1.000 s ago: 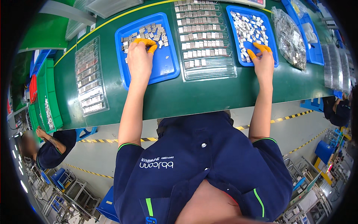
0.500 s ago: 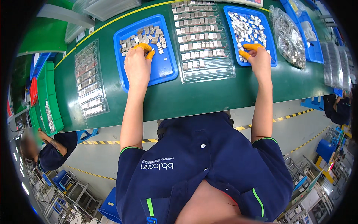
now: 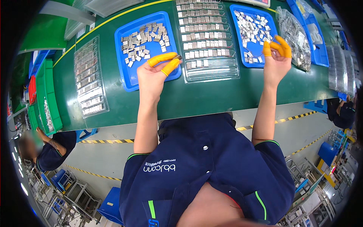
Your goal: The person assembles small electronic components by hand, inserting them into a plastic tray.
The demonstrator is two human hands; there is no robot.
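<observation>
My left hand, with yellow finger cots on thumb and finger, pinches a small metal-grey connector piece at its fingertips. It hovers over the right rim of the left blue tray, which holds a heap of small silver-grey pieces. My right hand, also in yellow cots, is raised at the right edge of the right blue tray, its fingers apart and nothing visible in them. White pieces lie in that tray. Between the trays lies a clear blister tray with rows of pieces.
A second filled blister tray lies at the left. Clear bags of parts and stacked clear trays stand at the right. Green bins are at the far left, beside a seated person. The green table's front edge runs before me.
My left hand has come out of the heap toward the right, carrying a small piece. My right hand has lifted from the white pieces and moved right, its fingers now spread.
</observation>
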